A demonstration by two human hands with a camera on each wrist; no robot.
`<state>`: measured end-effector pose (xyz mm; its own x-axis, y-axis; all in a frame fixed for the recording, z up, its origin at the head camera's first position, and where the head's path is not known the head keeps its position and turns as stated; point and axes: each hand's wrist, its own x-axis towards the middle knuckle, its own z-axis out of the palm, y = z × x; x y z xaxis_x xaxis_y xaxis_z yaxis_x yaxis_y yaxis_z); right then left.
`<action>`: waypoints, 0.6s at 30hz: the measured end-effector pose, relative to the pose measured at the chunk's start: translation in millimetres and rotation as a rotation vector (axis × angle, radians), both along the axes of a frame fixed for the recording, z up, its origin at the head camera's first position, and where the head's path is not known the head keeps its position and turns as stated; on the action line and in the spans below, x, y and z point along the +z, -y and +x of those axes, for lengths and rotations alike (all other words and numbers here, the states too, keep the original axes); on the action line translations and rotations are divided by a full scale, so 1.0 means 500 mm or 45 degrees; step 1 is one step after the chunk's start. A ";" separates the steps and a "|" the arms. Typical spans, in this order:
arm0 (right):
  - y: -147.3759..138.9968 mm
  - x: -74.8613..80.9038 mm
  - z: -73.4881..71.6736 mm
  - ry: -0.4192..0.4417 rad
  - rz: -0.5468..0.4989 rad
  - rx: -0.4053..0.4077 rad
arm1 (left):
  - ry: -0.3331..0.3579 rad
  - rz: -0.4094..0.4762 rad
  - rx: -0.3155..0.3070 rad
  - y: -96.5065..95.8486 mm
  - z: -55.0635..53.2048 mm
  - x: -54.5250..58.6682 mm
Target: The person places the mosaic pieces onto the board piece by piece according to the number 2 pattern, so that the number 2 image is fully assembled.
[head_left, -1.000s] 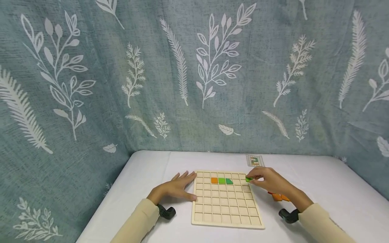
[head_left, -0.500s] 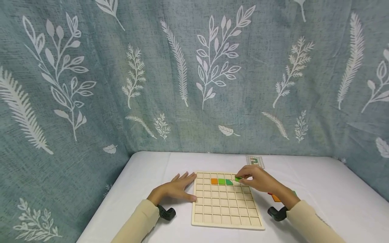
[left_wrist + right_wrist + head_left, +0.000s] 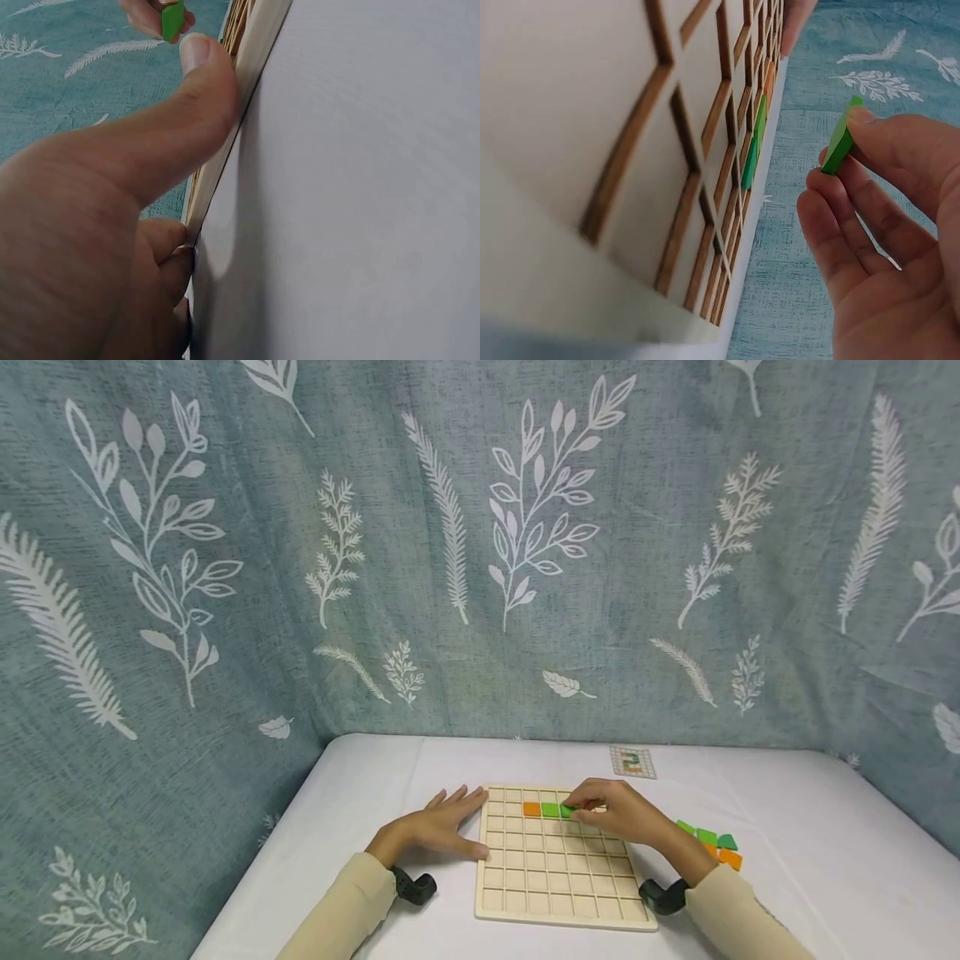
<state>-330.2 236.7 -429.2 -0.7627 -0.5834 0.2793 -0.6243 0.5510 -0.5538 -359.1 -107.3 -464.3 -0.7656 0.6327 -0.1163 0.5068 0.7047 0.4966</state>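
A pale wooden grid board (image 3: 557, 878) lies on the white table. My left hand (image 3: 435, 828) rests along its left edge, fingers spread, thumb (image 3: 202, 75) at the rim in the left wrist view. Between thumb and fingertips my right hand (image 3: 621, 810) pinches a bright green tile (image 3: 840, 142), held off the board's surface. An orange tile (image 3: 532, 810) and a green tile (image 3: 551, 811) sit side by side in cells of an upper row. The darker green tile (image 3: 751, 163) beside them shows in the right wrist view; the right hand covers it from the head.
Several loose green and orange tiles (image 3: 730, 859) lie right of the board, partly behind the right forearm. A small printed card (image 3: 633, 762) with a gridded pattern lies beyond the board. A leaf-patterned curtain (image 3: 480, 568) hangs behind and left of the table.
My right hand has moved left over the board with the green tile, from its right edge to above the row of tiles. The left hand stays in place. More loose tiles are uncovered.
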 end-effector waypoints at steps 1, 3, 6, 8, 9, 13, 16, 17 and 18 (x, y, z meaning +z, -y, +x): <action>0.001 -0.002 0.000 0.008 -0.010 -0.010 | 0.001 0.001 0.001 -0.001 0.000 0.000; 0.001 -0.007 0.001 0.013 -0.022 -0.026 | 0.002 -0.001 0.002 -0.002 0.000 -0.001; 0.000 -0.014 0.003 0.007 -0.036 -0.041 | 0.004 -0.004 0.001 -0.004 0.000 -0.002; -0.003 -0.018 0.003 -0.002 -0.040 -0.042 | 0.002 -0.007 0.000 -0.005 -0.001 -0.002; -0.004 -0.019 0.003 -0.009 -0.041 -0.043 | 0.001 -0.006 0.000 -0.005 -0.001 -0.002; -0.008 -0.023 0.001 -0.018 -0.020 -0.041 | -0.006 -0.012 0.002 -0.005 -0.005 0.001; -0.009 -0.026 0.000 -0.020 0.017 -0.047 | -0.007 -0.013 -0.003 -0.005 -0.007 0.002; -0.009 -0.028 0.000 -0.025 0.032 -0.050 | -0.005 -0.012 -0.004 -0.005 -0.007 0.002; -0.009 -0.030 -0.001 -0.033 0.045 -0.052 | -0.003 -0.011 -0.005 -0.005 -0.007 0.002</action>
